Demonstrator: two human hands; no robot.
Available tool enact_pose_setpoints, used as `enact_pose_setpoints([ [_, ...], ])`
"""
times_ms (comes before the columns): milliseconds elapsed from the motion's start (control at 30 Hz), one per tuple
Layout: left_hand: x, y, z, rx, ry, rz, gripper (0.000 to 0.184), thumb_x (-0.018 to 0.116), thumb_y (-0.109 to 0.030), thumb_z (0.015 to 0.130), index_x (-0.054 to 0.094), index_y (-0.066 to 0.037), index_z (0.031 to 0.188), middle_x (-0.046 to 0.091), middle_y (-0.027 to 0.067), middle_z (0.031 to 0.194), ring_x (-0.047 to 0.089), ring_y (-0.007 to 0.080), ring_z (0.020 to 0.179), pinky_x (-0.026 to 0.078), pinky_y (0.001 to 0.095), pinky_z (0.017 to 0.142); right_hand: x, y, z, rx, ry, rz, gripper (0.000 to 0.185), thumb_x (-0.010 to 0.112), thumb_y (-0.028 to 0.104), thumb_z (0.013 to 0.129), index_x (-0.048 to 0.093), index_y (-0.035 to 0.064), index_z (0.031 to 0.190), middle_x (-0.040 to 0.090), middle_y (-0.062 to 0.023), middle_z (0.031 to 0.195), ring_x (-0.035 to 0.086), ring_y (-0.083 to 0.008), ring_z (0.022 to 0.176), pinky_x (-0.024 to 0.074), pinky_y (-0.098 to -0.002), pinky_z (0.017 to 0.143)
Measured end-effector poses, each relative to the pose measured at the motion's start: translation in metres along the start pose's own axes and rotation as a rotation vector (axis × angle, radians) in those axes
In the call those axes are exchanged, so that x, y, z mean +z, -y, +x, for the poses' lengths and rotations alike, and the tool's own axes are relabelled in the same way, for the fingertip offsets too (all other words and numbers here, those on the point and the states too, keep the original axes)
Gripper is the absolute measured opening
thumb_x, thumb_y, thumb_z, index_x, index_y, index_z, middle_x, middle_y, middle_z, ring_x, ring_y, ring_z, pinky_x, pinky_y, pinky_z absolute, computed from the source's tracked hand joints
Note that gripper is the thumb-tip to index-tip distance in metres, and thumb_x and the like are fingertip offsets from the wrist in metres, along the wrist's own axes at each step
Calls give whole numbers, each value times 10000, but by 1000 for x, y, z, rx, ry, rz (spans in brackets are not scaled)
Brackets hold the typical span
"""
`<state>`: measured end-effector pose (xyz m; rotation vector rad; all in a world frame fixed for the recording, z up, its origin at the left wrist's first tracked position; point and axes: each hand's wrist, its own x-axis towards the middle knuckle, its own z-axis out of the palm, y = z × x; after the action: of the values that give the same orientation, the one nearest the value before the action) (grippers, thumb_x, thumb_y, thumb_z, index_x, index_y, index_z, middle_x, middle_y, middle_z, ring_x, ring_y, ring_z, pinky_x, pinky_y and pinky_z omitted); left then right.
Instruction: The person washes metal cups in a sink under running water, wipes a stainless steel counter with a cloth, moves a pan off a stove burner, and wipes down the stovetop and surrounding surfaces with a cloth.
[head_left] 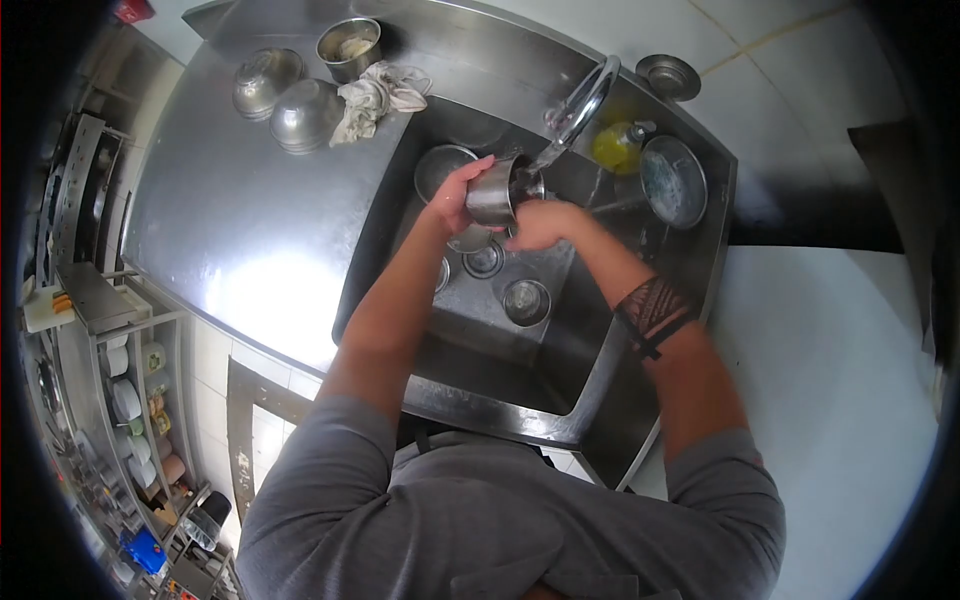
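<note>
Here's the shiny cylindrical steel cup (pixel 491 195), held above the rectangular stainless-steel sink (pixel 490 408), tipped so its mouth faces roughly three o'clock. The left hand (pixel 455 197) has it from the nine o'clock side, thumb and fingers wrapped firmly around the wall. Over at four o'clock, the right hand (pixel 543 224) is close against the mouth, fingers curled; whether it grips anything, I can't tell.

Reading the clock from the cup: the curved chrome faucet (pixel 597 92) arches in from between one and two, spout right by the mouth. Down in the basin, a round metal bowl (pixel 432 172) sits at ten, partly behind the left hand, while a small round metal cup (pixel 484 261) lies at six and another small metal cup (pixel 527 303) at five.

Outward now! A clear bottle of yellow liquid (pixel 615 150) stands at two, with a wide, shallow metal bowl (pixel 674 182) just beside it at three. Swing to ten, on the steel counter (pixel 220 180): a crumpled whitish cloth (pixel 365 105), two upturned silvery bowls (pixel 307 115) beside it, and a round steel pot (pixel 350 62) just behind. Far off at eight, metal shelves (pixel 135 400) carry stacked dishes.
</note>
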<state>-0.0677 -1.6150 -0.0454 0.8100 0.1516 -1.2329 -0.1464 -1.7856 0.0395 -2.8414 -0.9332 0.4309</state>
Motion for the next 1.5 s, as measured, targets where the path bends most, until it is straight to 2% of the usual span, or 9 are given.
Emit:
enact_pose_setpoints([
  [100, 15, 16, 1, 36, 51, -195, 591, 543, -621, 941, 630, -143, 1276, 670, 86, 1248, 649, 310, 1116, 516, 643, 863, -22, -9, 27, 618, -8, 1862, 356, 724, 321, 898, 677, -11, 1016, 702, -91, 945, 701, -207, 894, 568, -368, 705],
  [200, 32, 13, -1, 57, 29, -221, 554, 538, -622, 937, 616, -195, 1283, 658, 63, 1259, 626, 302, 1139, 520, 609, 858, 0, -29, 42, 911, -492, 2162, 521, 697, 432, 910, 670, -60, 1078, 704, -175, 1041, 688, -289, 1004, 549, -436, 861],
  [500, 23, -3, 7, 130, 37, -174, 469, 568, -504, 969, 667, -108, 1199, 708, 88, 1164, 674, 271, 1073, 512, 518, 961, 3, -9, 7, 311, 64, 847, 584, 761, 407, 842, 637, 32, 1273, 716, -91, 1076, 681, -302, 955, 544, -416, 829],
  [600, 46, 23, 4, 191, -104, -467, 551, 532, -633, 938, 625, -202, 1268, 670, 78, 1234, 637, 300, 1138, 524, 618, 856, 3, -37, 28, 547, -667, 1917, 271, 681, 149, 911, 637, 9, 1139, 705, -119, 1003, 704, -258, 892, 578, -384, 772],
  [733, 54, 42, 47, 330, -402, 48, 640, 691, -540, 860, 584, -91, 1304, 633, 137, 1265, 636, 305, 1073, 511, 529, 867, 25, -90, 20, 929, -1118, 1403, 151, 497, 112, 991, 566, 33, 1099, 650, -92, 950, 644, -254, 740, 536, -397, 680],
  [933, 120, -3, -25, 819, -467, 1901, 658, 784, -345, 707, 614, -155, 1314, 460, 179, 1453, 423, 403, 1347, 404, 587, 1042, 104, -166, 0, 927, -875, 1785, 370, 424, 299, 1048, 552, 72, 1310, 620, -115, 1265, 622, -263, 1111, 524, -436, 923],
  [1200, 74, 14, -106, 411, -719, 1301, 807, 793, -356, 716, 507, -177, 1449, 429, 183, 1444, 397, 456, 1352, 420, 631, 1020, 82, -79, -36, 966, -836, 1938, 235, 597, 411, 992, 569, 214, 868, 588, 38, 757, 609, -117, 747, 526, -333, 718],
  [1267, 70, 33, -121, 337, -731, 1345, 868, 799, -375, 726, 447, -174, 1493, 403, 195, 1475, 384, 464, 1367, 416, 634, 1037, 134, -35, -45, 987, -334, 1857, 360, 536, 536, 1001, 615, 185, 991, 673, -14, 930, 659, -145, 895, 534, -372, 795],
  [1500, 51, 87, -207, 737, -233, 1406, 946, 771, -383, 831, 269, -94, 1580, 220, 254, 1621, 349, 484, 1421, 379, 541, 1139, 128, 130, -57, 797, -596, 2409, 570, 394, 437, 1018, 470, 91, 1464, 531, -119, 1457, 543, -330, 1308, 415, -537, 1109],
])
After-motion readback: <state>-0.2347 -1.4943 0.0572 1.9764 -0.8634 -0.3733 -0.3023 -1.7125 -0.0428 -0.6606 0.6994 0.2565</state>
